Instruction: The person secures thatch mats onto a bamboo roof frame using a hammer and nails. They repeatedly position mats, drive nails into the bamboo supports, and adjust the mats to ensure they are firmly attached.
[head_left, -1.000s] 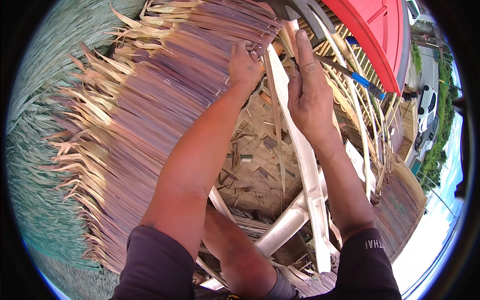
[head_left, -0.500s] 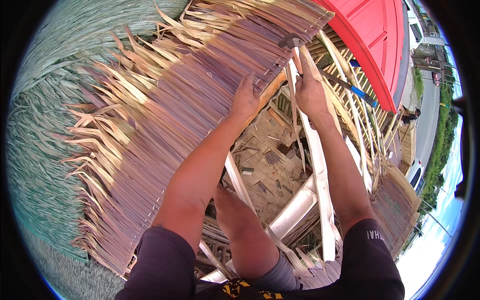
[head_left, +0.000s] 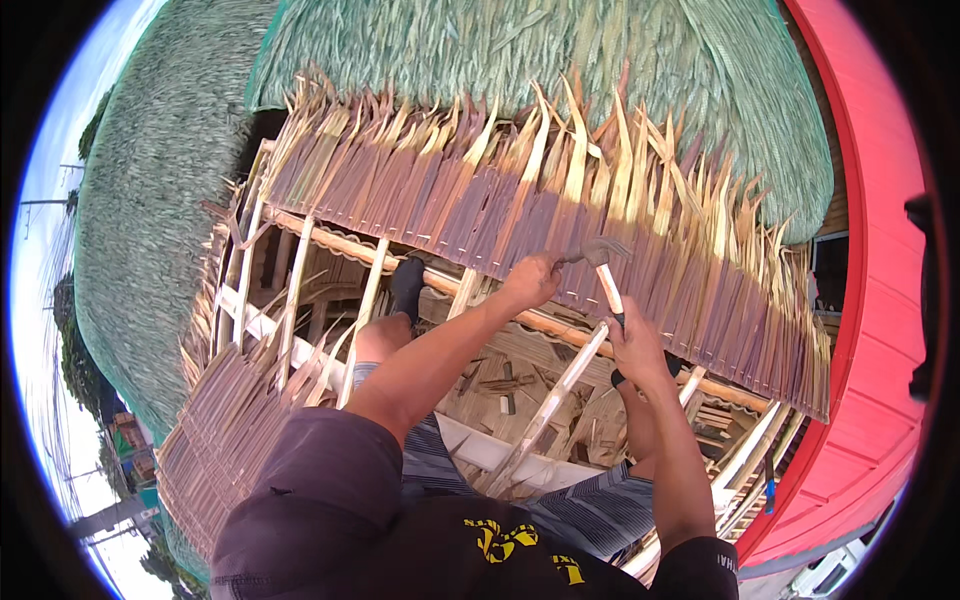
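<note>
My right hand (head_left: 635, 345) grips the wooden handle of a hammer (head_left: 603, 262), whose metal head is raised over the lower edge of a dried palm-leaf thatch panel (head_left: 520, 200). My left hand (head_left: 532, 278) is pinched shut at that same edge, just left of the hammer head, fingers pressed on the thatch; whether it holds a nail is too small to tell. Both forearms reach up from the lower edge. Under the hands run bamboo rafters (head_left: 550, 400) of a roof frame.
My leg and dark shoe (head_left: 407, 285) rest on the frame. A green thatch roof (head_left: 560, 60) lies beyond, a red roof (head_left: 880, 300) curves on the right. More thatch panels (head_left: 225, 440) hang lower left. Through the open frame, a wooden floor (head_left: 505, 385) shows far below.
The view has swung round, so the thatch now lies across the top. My right hand now holds the hammer raised by my left hand at the thatch edge.
</note>
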